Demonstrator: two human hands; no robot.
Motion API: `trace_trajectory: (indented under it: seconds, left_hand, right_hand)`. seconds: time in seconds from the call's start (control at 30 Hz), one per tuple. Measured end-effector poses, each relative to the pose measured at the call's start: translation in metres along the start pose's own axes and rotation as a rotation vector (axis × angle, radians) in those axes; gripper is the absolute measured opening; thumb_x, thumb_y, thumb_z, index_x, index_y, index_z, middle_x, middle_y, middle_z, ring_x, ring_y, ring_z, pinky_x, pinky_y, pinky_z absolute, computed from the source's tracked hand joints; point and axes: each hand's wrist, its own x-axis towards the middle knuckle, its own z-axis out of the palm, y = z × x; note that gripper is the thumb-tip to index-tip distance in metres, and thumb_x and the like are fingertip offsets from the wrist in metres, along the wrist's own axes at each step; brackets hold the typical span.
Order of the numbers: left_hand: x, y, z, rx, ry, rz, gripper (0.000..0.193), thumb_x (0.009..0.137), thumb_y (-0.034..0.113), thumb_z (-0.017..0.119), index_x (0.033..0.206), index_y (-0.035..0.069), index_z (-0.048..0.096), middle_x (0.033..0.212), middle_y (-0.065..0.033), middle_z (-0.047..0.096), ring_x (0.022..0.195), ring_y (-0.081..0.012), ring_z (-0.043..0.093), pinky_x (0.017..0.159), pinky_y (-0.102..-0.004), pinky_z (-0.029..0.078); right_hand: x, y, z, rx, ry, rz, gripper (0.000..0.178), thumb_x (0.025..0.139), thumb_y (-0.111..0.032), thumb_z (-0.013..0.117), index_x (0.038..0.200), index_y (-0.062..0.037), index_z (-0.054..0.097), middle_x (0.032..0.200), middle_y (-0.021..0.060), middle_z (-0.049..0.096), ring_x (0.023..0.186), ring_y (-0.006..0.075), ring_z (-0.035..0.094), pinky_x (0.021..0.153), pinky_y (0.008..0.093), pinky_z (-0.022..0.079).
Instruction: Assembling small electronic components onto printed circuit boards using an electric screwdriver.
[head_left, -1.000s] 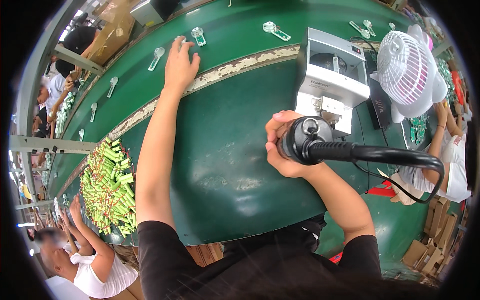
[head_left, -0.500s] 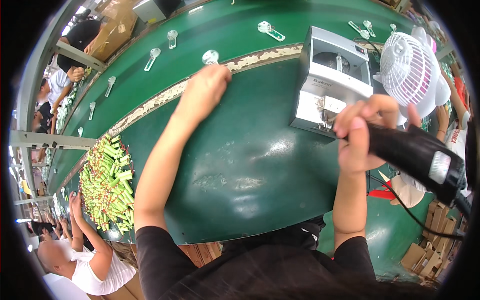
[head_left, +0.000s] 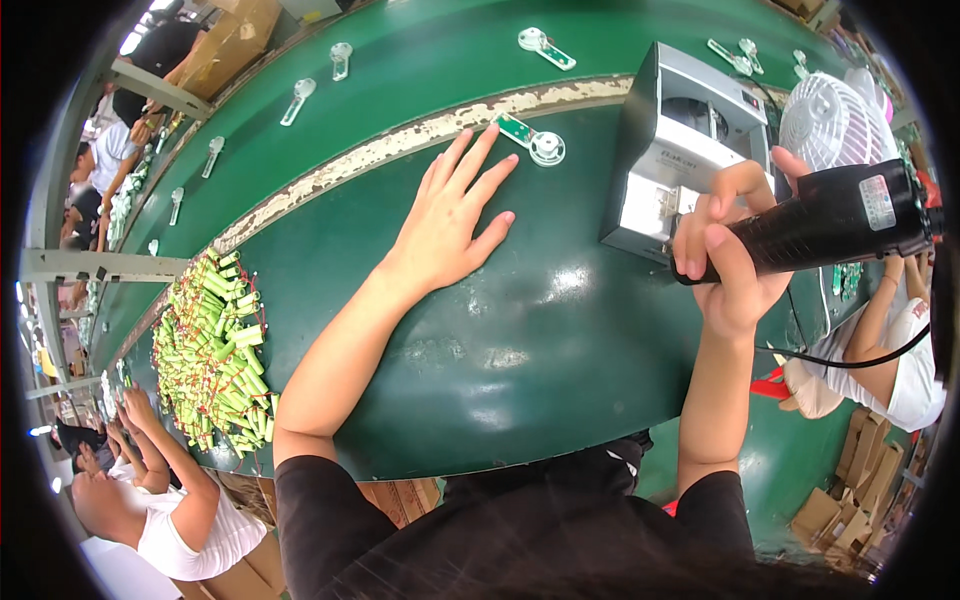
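Observation:
My left hand (head_left: pixel 440 225) lies with spread fingers over the green worktable (head_left: pixel 540 400). Its fingertips are at the green circuit board end of a small white plastic part with a round head (head_left: pixel 546 148), which lies on the table. At the right, my right hand (head_left: pixel 738 250) is wrapped round a black electric screwdriver (head_left: pixel 825 222), held nearly level. Close beyond that hand stands a grey box-shaped screw feeder (head_left: pixel 655 150); the screwdriver's tip is hidden by my fingers.
A heap of green battery cells with red wires (head_left: pixel 215 360) covers the table's left end. Beyond a worn ledge (head_left: pixel 350 168), several similar white parts lie on a green belt (head_left: pixel 420 65). A white fan (head_left: pixel 835 120) stands right of the feeder. Other people work at both sides.
My left hand has brought the white part over the ledge onto the table, moved right and spread its fingers. My right hand has shifted slightly right, with the screwdriver turned more level.

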Motion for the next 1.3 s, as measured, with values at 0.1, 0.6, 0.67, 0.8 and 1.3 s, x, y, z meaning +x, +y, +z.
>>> trace_trajectory:
  seconds: [0.1, 0.6, 0.67, 0.8, 1.3]
  left_hand:
    - [0.015, 0.000, -0.007, -0.012, 0.020, 0.045, 0.057, 0.090, 0.012, 0.064, 0.145, 0.008, 0.049, 0.162, -0.0159, 0.032, 0.150, -0.0380, 0.028, 0.120, -0.0495, 0.028]
    - [-0.004, 0.068, -0.004, -0.429, -0.125, -0.133, 0.070, 0.075, 0.023, 0.088, 0.129, 0.002, 0.050, 0.113, -0.0114, 0.051, 0.082, -0.0200, 0.057, 0.072, -0.0327, 0.053]
    - [-0.017, 0.067, -0.003, -0.431, -0.086, -0.086, 0.069, 0.071, 0.023, 0.091, 0.129, 0.007, 0.056, 0.125, -0.0123, 0.049, 0.100, -0.0253, 0.057, 0.078, -0.0360, 0.053]
    - [-0.021, 0.059, -0.002, -0.276, -0.042, 0.116, 0.049, 0.069, 0.026, 0.090, 0.113, 0.016, 0.072, 0.153, -0.0179, 0.039, 0.130, -0.0406, 0.045, 0.098, -0.0470, 0.049]
    - [-0.028, 0.067, 0.008, -0.451, -0.041, 0.226, 0.028, 0.069, 0.021, 0.087, 0.092, 0.008, 0.077, 0.137, -0.0139, 0.053, 0.125, -0.0349, 0.055, 0.099, -0.0433, 0.051]
  right_hand:
    - [0.001, 0.001, 0.001, 0.028, -0.006, -0.038, 0.077, 0.084, 0.010, 0.051, 0.153, -0.0089, 0.023, 0.098, 0.0129, 0.048, 0.050, 0.0126, 0.047, 0.044, 0.0283, 0.045]
    - [-0.010, 0.015, 0.008, 0.073, 0.012, -0.016, 0.076, 0.086, 0.009, 0.054, 0.152, -0.0087, 0.021, 0.100, 0.0127, 0.048, 0.053, 0.0124, 0.049, 0.046, 0.0286, 0.047]
    - [-0.011, 0.016, 0.011, 0.058, -0.002, 0.015, 0.075, 0.085, 0.009, 0.054, 0.151, -0.0085, 0.022, 0.100, 0.0126, 0.048, 0.052, 0.0125, 0.048, 0.047, 0.0288, 0.047]
    - [-0.015, 0.019, 0.017, 0.051, -0.035, 0.017, 0.074, 0.085, 0.009, 0.054, 0.150, -0.0089, 0.022, 0.100, 0.0124, 0.048, 0.051, 0.0131, 0.048, 0.046, 0.0289, 0.047]
    - [-0.030, 0.036, 0.027, -0.073, -0.222, -0.015, 0.075, 0.086, 0.013, 0.053, 0.149, -0.0136, 0.021, 0.102, 0.0140, 0.047, 0.053, 0.0131, 0.049, 0.047, 0.0282, 0.046]
